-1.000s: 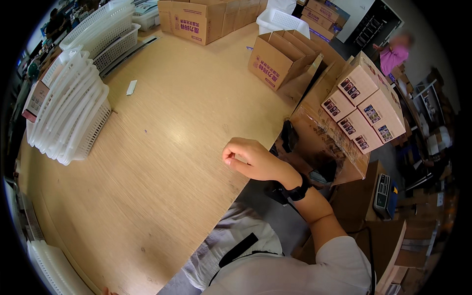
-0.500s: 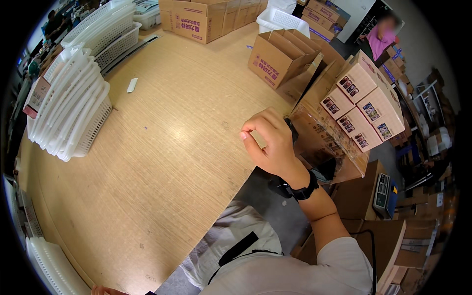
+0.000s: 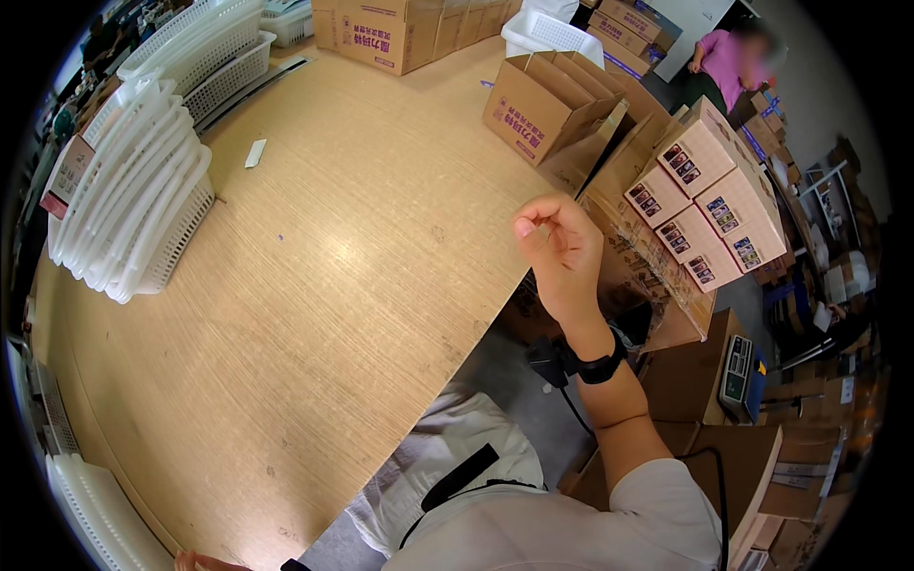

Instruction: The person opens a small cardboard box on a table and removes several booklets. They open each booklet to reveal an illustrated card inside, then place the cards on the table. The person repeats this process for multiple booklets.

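Note:
My right hand (image 3: 564, 249) is raised over the right edge of the wooden table (image 3: 352, 314). Its fingers curl in toward the thumb, and the palm, partly showing, holds nothing. On that wrist is a black band (image 3: 600, 364) with a small black device at its side. Nearest to this hand is an open brown carton (image 3: 666, 309) beyond the table edge, with several pale printed boxes (image 3: 738, 205) stacked at it. At the bottom left, my left hand (image 3: 202, 562) barely enters the view by the table; the frame cuts off most of it.
Nested white plastic baskets (image 3: 143, 200) stand at the left of the table. A divided brown carton (image 3: 528, 114) and a larger carton row (image 3: 381, 33) occupy its far side. A small white strip (image 3: 255, 153) lies on the tabletop. Right of me is a scale (image 3: 738, 379). A person in pink (image 3: 724, 62) is beyond.
My right hand has moved right and slightly up, turning so that more of its palm shows. The person in pink has shifted posture. My left hand stays at the bottom edge.

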Tool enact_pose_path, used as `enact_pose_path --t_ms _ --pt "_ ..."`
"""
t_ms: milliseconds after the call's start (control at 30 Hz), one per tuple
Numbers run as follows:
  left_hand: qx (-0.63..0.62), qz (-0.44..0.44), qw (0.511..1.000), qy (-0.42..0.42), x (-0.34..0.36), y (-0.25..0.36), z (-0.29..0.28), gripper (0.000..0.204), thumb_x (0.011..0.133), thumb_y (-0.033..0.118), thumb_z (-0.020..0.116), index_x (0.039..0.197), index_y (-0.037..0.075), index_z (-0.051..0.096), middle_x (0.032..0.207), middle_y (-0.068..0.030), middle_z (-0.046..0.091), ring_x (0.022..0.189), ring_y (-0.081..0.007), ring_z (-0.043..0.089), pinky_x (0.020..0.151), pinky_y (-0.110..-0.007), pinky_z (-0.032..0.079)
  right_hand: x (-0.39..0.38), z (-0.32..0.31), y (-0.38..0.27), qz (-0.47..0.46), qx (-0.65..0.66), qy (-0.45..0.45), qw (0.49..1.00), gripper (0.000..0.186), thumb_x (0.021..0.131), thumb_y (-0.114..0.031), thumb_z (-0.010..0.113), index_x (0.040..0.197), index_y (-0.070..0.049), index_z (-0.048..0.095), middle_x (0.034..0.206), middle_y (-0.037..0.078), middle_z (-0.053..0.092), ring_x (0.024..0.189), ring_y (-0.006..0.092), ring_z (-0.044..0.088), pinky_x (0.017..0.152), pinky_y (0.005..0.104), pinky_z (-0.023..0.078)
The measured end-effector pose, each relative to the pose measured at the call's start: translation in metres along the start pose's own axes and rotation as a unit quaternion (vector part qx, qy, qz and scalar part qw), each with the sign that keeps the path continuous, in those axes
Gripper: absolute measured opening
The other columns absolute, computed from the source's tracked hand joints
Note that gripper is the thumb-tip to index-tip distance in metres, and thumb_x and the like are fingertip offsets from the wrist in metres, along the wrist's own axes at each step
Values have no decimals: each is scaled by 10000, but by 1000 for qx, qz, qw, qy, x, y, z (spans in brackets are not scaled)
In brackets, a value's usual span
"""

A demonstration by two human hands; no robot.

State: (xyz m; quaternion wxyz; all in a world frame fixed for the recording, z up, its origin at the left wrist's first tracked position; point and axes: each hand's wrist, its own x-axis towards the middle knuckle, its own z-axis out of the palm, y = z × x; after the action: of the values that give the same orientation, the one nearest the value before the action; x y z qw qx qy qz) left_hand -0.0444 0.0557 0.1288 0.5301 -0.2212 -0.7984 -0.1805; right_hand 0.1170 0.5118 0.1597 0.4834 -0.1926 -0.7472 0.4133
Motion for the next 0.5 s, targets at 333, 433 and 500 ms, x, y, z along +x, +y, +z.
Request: enact_pose_path --t_ms 333,433,500 --pt "-61 -144 987 46 -13 9 7 270 910 258 591 802 10 591 764 -95 585 699 -235 553 705 -339 453 0 -23 18 30 27 69 997 43 852 -41 605 845 -23 567 802 -20 542 769 64 460 745 213 373" --pt "-90 -201 972 85 -16 9 6 268 886 260 608 796 8 594 745 -86 588 694 -222 550 705 -329 442 -5 -31 25 45 24 83 995 43 856 -38 602 842 -25 564 799 -23 535 773 61 461 746 208 371" --pt "-111 -238 959 107 -20 7 6 265 861 260 626 799 4 598 740 -81 593 697 -212 550 703 -327 437 -10 -37 29 52 20 86 995 48 859 -35 601 842 -18 559 799 -24 531 766 59 463 738 204 374"
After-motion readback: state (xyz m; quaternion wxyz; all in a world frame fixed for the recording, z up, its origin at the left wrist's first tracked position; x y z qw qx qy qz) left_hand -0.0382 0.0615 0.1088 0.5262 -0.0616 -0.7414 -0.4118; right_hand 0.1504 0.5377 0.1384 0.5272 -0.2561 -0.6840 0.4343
